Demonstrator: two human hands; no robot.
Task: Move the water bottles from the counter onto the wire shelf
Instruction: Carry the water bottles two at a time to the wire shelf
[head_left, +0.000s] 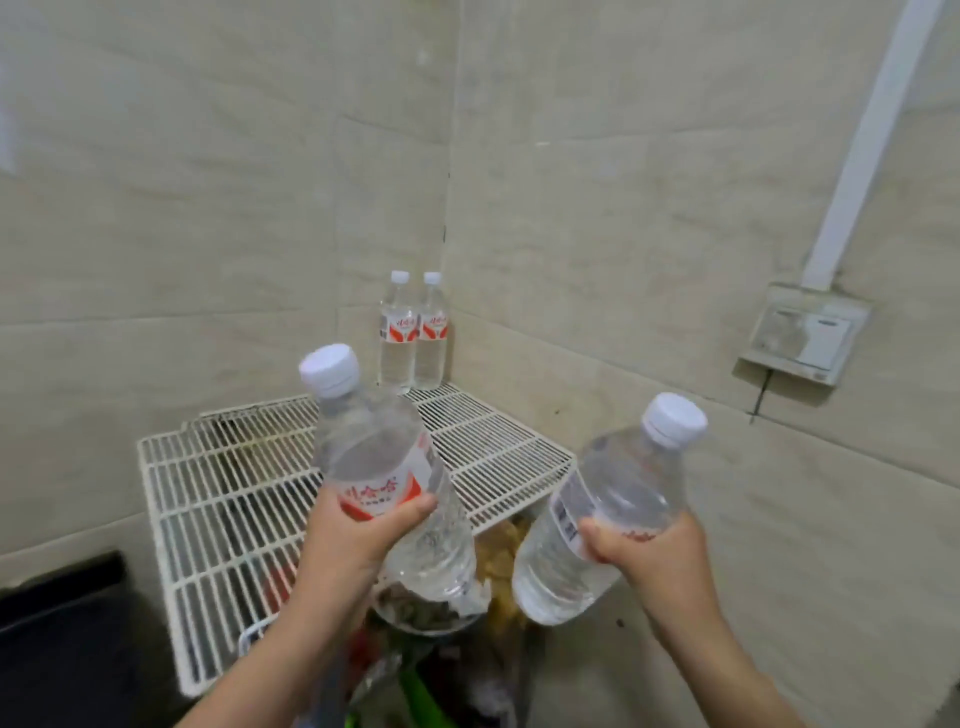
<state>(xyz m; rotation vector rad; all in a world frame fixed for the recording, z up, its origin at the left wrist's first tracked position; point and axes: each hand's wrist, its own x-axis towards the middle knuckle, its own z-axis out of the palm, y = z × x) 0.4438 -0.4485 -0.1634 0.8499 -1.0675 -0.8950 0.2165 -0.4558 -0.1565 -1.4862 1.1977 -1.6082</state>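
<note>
My left hand (358, 535) grips a clear water bottle (374, 447) with a white cap and red label, tilted, above the near part of the white wire shelf (208, 499). In my right hand (649, 551) is a second water bottle (618, 499), tilted right, held in the air just past the shelf's right edge. Two more water bottles (399, 332) (431, 332) stand upright side by side at the shelf's far corner, against the tiled walls.
Tiled walls meet in a corner behind the shelf. A wall socket box (802, 335) with a white conduit sits on the right wall. Bags and clutter (498, 566) lie under and in front of the shelf. A dark object (57, 613) is at lower left.
</note>
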